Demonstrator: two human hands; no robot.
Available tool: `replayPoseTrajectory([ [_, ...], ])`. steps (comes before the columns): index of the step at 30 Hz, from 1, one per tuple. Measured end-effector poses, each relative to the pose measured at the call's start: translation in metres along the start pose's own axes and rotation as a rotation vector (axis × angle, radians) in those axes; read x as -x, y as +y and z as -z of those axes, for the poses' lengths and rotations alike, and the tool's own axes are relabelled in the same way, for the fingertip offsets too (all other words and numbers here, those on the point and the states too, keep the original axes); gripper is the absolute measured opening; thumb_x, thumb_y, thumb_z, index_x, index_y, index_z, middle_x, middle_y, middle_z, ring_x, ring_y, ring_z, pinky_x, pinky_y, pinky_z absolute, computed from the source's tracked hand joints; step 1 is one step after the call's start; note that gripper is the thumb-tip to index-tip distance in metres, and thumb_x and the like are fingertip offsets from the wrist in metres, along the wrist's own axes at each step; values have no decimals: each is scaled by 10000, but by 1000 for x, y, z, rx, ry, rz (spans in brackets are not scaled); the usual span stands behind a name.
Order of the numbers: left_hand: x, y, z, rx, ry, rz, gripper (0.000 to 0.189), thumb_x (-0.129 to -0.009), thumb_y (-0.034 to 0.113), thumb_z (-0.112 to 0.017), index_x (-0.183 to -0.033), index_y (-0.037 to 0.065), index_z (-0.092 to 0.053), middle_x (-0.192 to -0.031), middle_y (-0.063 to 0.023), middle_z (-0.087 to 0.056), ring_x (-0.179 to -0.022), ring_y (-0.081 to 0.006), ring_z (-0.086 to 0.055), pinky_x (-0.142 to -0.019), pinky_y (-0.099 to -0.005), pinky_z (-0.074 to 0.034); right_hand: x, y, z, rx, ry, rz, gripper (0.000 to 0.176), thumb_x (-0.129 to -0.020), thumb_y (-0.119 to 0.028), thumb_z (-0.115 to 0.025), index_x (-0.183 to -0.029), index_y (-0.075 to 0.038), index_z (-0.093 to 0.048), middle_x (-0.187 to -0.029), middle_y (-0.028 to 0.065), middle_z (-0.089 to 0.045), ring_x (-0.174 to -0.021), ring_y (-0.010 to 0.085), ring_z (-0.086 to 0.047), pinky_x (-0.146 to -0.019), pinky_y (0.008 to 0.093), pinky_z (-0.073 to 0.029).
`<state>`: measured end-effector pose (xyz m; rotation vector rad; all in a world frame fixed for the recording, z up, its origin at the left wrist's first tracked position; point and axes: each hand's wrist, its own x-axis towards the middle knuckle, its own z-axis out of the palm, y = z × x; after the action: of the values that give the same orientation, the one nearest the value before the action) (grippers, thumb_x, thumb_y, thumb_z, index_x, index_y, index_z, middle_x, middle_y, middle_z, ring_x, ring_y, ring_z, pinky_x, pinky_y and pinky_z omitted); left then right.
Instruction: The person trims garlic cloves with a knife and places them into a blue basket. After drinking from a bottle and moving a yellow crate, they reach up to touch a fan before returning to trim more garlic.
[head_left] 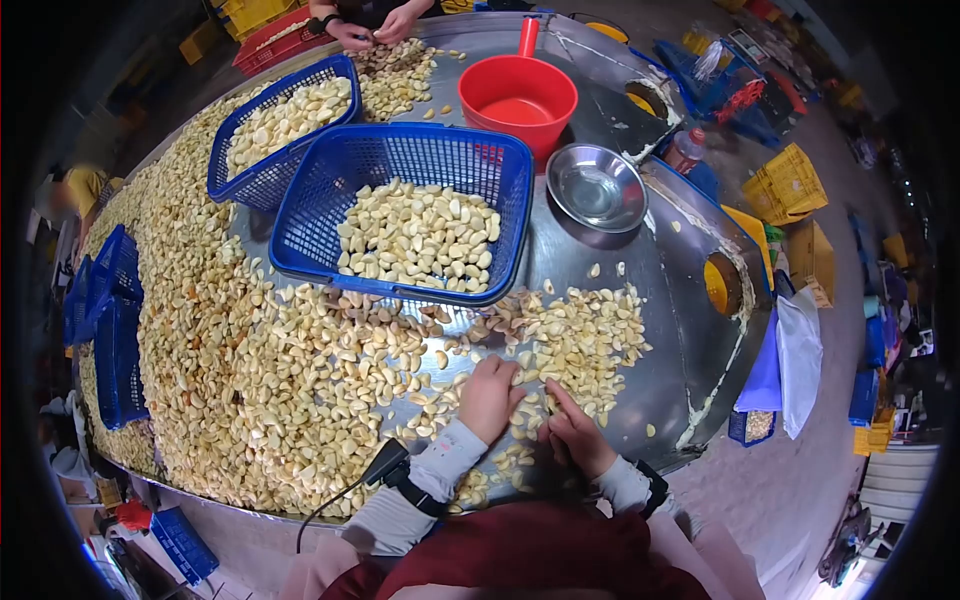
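Pale, curved nuts [590,335] lie loose on the metal table [665,345], around and in front of both hands. My left hand [490,398] rests among them with its fingers bent forward and down; the fingertips touch the nuts, and whether anything is between them is hidden. Close by on the right, my right hand [577,430] has its index finger stretched toward the nuts, the other fingers curled beneath; what they may hold cannot be made out. Beyond the hands stands a blue mesh basket [402,290] partly filled with similar nuts.
A second blue basket [235,135] of nuts stands behind. Further back are a red dipper [518,100] and a steel bowl [597,188]. A large nut heap [215,370] covers the left. Another person's hands [375,30] work at the far edge. The table's right side has round openings [722,283].
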<state>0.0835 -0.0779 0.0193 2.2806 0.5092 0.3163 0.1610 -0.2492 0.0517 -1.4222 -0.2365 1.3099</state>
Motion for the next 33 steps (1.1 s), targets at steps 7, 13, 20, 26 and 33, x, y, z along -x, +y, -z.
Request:
replayPoseTrajectory([
  [7, 3, -14, -11, 946, -233, 523, 254, -791, -4, -668, -1041, -28, -631, -955, -70, -640, -850, -172, -630, -751, -290, -510, -3, -2, 24, 193, -21, 0, 515, -966, -226, -436, -1455, -117, -319, -827, 67, -593, -536, 100, -507, -518, 223, -442],
  [13, 22, 17, 3, 1294, -165, 531, 378, -805, -63, -646, -1176, -46, -573, -1015, -59, -624, -831, -110, -627, -728, -204, -514, 7, -17, 13, 840, 46, 433, 546, -926, -244, -526, -1417, -80, -356, -1100, 203, -612, -937, 328, -626, -759, 372, -498],
  [20, 32, 40, -1, 1241, 78, 471, 410, -793, -109, -589, -1188, -18, -528, -917, -32, -573, -726, -71, -569, -679, -208, -501, 5, -26, 15, 910, -44, 422, 560, -903, -204, -553, -1407, -53, -360, -1143, 197, -602, -948, 323, -625, -753, 379, -501],
  [26, 32, 28, -14, 1863, 180, 723, 381, -723, -157, -513, -1067, 2, -548, -877, -67, -565, -709, -157, -568, -670, -301, -507, 2, -16, 36, -247, -373, -101, 518, -954, -204, -481, -1435, -75, -342, -875, 80, -607, -554, 140, -542, -521, 242, -432],
  [33, 37, 1, -12, 80, -174, -49, 113, -750, 85, -630, -859, 79, -657, -818, -68, -547, -795, -215, -569, -636, -321, -485, -2, -17, 60, 13, -126, 6, 502, -964, -229, -439, -1425, -52, -352, -820, 16, -561, -512, 51, -435, -490, 187, -378],
])
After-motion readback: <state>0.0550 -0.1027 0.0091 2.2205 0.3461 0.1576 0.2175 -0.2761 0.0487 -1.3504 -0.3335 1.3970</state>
